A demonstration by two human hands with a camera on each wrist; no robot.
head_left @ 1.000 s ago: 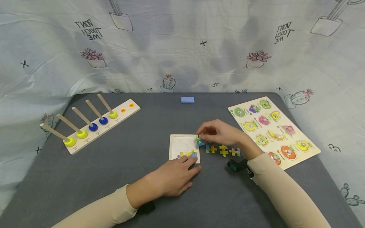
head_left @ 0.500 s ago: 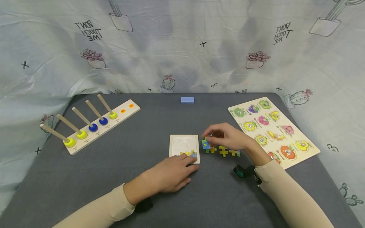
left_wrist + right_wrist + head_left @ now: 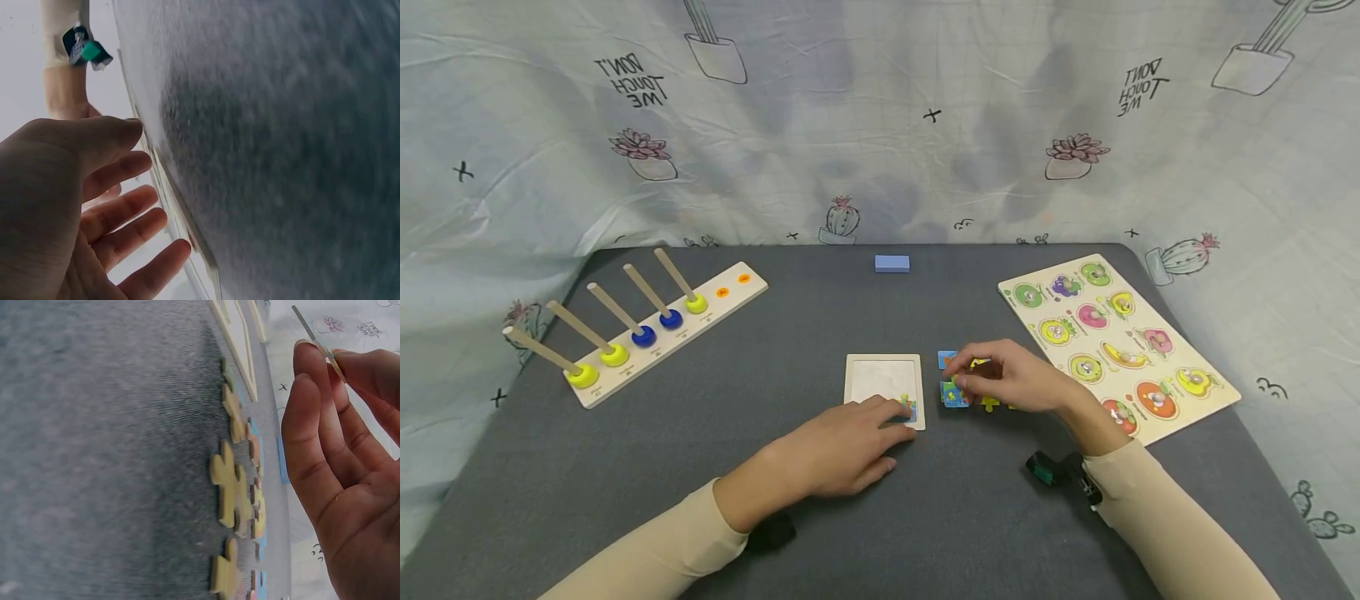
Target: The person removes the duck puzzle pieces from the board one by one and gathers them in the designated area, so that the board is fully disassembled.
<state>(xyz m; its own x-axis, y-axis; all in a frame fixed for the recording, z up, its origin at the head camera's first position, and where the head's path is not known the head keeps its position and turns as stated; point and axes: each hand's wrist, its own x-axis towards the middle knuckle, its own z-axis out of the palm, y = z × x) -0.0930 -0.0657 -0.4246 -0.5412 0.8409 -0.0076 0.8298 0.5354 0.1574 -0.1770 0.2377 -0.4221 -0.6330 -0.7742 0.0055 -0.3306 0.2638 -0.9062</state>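
Note:
My right hand pinches a blue and green jigsaw piece between thumb and fingertips, just right of a small wooden puzzle tray. In the right wrist view this piece appears edge-on, raised above the table. Other jigsaw pieces lie below the hand, partly covered by it in the head view. My left hand reaches over the tray's near edge with fingers loosely extended. Its fingers hide part of the joined pieces in the tray. The left wrist view shows those fingers spread beside the tray.
At the left stands a wooden peg board with yellow and blue rings. A fruit knob puzzle lies at the right, close to my right forearm. Near the table's back edge is a blue block. A printed cloth hangs behind.
My right hand has carried the jigsaw piece from the tray's right edge rightward and nearer, over the loose pieces. My left hand has shifted slightly left on the tray.

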